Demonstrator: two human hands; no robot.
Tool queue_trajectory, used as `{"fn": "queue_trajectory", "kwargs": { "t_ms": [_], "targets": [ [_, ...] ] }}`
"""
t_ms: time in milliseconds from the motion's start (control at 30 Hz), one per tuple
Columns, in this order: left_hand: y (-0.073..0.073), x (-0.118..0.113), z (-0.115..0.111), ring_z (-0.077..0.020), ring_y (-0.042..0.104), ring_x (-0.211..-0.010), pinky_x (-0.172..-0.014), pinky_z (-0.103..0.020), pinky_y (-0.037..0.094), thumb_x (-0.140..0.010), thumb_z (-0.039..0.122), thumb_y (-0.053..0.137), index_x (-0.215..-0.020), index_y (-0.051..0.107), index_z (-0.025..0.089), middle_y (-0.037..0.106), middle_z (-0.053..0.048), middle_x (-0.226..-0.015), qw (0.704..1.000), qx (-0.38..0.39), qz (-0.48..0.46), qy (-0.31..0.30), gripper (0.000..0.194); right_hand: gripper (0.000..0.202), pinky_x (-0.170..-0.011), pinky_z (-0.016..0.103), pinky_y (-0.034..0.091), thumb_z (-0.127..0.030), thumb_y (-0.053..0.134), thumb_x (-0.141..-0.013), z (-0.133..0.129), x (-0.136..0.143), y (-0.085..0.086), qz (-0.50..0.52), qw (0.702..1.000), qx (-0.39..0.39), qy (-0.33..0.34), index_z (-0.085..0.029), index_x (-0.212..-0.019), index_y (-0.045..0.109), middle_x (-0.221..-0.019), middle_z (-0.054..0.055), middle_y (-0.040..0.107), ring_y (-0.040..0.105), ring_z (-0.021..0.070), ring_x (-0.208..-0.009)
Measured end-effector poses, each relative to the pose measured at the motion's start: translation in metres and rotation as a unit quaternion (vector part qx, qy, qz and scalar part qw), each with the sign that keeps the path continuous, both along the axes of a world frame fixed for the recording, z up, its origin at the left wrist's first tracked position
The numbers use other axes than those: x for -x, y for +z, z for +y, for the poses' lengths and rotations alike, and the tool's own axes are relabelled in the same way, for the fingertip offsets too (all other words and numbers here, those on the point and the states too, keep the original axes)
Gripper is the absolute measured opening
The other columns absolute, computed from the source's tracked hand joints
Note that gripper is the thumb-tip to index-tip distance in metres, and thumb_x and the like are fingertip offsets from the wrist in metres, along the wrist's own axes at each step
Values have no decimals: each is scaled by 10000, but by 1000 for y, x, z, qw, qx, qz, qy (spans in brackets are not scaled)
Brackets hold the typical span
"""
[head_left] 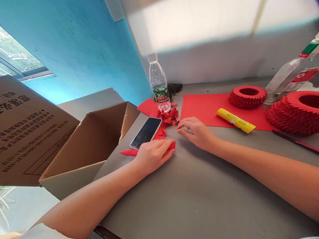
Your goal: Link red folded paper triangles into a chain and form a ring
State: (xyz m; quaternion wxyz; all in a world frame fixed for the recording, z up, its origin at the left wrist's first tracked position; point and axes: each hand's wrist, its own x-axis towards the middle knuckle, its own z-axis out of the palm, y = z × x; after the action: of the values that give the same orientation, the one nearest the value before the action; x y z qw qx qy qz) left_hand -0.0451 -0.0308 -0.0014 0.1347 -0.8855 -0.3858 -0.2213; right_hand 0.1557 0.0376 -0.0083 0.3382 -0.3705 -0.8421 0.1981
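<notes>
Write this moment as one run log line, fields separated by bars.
left hand: pressing red paper strip on grey table | right hand: flat, empty | nearby: folded red pieces, phone, glue stick

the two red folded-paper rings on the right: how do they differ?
The smaller red folded-paper ring sits on the flat red paper sheet and is wholly in view; the larger red folded-paper ring rests mostly on the grey table and is cut off by the picture's right edge. The larger one looks taller and lies nearer the camera. Both are red, hollow-centred and built of many small folded pieces.
</notes>
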Motion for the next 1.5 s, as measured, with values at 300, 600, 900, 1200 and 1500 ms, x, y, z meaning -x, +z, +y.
{"fn": "queue_trajectory", "kwargs": {
  "t_ms": [300,600,900,1200,1500],
  "targets": [
    [1,-3,-1,-102,615,-645,-621,-195,477,-824,259,494,-991,583,160,659,-10,-755,1000,-2,-5,-12,213,340,-967,418,346,-85,366,-824,30,-4,-23,-137,979,-139,50,-185,-1027,620,-1195,85,540,386,231,-1187],
    [0,0,0,-101,610,-649,-587,-186,471,-834,281,486,-1076,554,154,650,-14,-755,1000,12,-23,-1,281,299,-777,345,431,-92,396,-814,24,-7,-19,-97,991,-86,26,-171,-902,670,-904,98,626,517,204,-871],
    [-1,2,0,-107,613,-663,-601,-193,475,-839,285,485,-1098,549,151,655,-26,-780,1000,18,-18,1,298,370,-837,350,425,-51,416,-760,19,-15,-15,-104,988,-60,99,-194,-1013,646,-1058,49,636,499,206,-957],
    [0,1,0,-104,620,-683,-636,-184,483,-843,283,472,-1087,555,159,652,-21,-764,1000,19,-25,3,286,236,-749,326,440,-152,454,-812,25,-17,-18,-54,995,-52,71,-198,-891,672,-829,79,624,529,196,-843],
    [1,2,0,-87,591,-630,-551,-184,410,-807,249,515,-1031,556,185,660,8,-801,996,-11,-70,59,236,194,-605,263,466,-278,525,-775,-13,-1,7,162,953,236,100,-190,-906,638,-786,24,639,579,139,-713]
  ]
}}
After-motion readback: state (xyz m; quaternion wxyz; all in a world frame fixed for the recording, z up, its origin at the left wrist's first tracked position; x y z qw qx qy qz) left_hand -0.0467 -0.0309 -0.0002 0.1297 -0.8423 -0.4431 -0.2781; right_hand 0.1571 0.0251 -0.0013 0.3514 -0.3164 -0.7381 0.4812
